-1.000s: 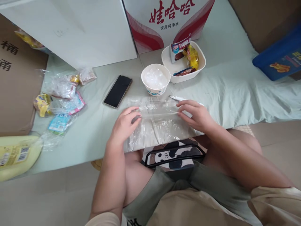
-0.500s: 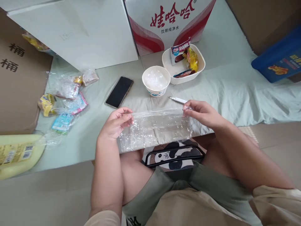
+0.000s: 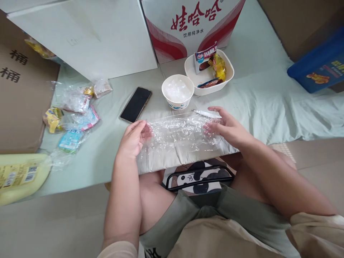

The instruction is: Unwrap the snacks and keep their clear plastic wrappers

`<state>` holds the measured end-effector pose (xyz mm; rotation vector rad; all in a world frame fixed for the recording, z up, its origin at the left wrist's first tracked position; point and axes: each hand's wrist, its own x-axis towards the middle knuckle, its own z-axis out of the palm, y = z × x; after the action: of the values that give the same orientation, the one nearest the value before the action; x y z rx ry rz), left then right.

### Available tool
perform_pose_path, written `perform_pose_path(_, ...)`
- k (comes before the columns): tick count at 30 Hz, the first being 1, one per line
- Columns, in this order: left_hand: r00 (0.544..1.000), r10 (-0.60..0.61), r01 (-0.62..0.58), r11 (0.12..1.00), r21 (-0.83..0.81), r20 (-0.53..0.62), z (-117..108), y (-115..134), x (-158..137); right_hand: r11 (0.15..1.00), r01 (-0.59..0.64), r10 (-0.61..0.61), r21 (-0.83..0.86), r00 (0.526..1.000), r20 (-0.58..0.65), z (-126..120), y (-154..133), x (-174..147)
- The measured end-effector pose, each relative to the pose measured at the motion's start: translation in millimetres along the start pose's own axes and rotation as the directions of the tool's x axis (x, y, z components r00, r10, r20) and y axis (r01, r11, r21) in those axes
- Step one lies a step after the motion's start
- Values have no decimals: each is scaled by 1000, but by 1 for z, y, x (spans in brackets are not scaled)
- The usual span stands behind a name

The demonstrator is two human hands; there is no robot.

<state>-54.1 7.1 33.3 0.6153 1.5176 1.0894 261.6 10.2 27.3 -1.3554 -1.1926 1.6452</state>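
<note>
A thin clear plastic bag [image 3: 177, 134], wrinkled and shiny, spans the space between my hands at the near edge of the cloth-covered surface. My left hand [image 3: 133, 139] is closed on its left end, with some fingertips showing through the film. At the other end my right hand [image 3: 228, 126] holds the bag; its index finger is parted from the digits lower down, which the film partly covers. Close by that hand lies a slim white-handled tool [image 3: 206, 114], its metal tip pointing left. A paper bowl [image 3: 177, 105] with clear plastic inside stands beyond the bag.
A black phone [image 3: 136, 104] lies left of the bowl. A white tray [image 3: 205, 90] holds several snack packets, in front of a printed carton [image 3: 197, 27]. Wrapped packets [image 3: 75, 107] are heaped at left near a yellow bottle [image 3: 24, 175]. A blue container [image 3: 319, 64] stands at right.
The bag's upper edge is no longer drawn straight between two pinches; the film is looser and more crumpled. My right thumb and index finger have parted, and my left hand has turned slightly.
</note>
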Motion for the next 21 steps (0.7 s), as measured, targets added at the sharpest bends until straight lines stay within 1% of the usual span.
perform_pose_path(2, 999, 17, -14, 999, 52, -44, 0, 0, 0, 996, 11, -11, -90, 1000, -7, 2, -1, -1)
perform_pose_path(4, 996, 42, -37, 997, 67, -80, -1, 1, 0, 990, 1, -7, -139, 999, -43, 5, -1, 0)
perform_pose_path(6, 997, 64, -63, 998, 22, -49, -3, 2, 0, 989, -10, -1, -149, 998, -71, 7, -1, 1)
perform_pose_path(8, 997, 76, -76, 997, -17, 23, -4, 2, -1, 990, -12, 0, -137, 996, -88, 7, 0, 2)
perform_pose_path(10, 996, 71, -71, 997, 9, 51, -4, 1, -1, 990, 2, -15, -141, 996, -91, 7, 1, 2)
perform_pose_path(14, 997, 59, -53, 990, 129, -43, -1, -1, 1, 978, 63, -77, -201, 995, -60, 6, 4, 2)
perform_pose_path(16, 995, 66, -53, 986, 157, -77, 1, -1, 2, 974, 69, -84, -217, 995, -60, 6, 6, 2)
perform_pose_path(19, 993, 88, -80, 992, 101, -74, 2, -1, 1, 976, 67, -81, -207, 995, -62, 6, 6, 1)
perform_pose_path(21, 995, 97, -96, 994, 45, -15, 1, 0, 0, 980, 66, -82, -190, 994, -76, 7, 5, 0)
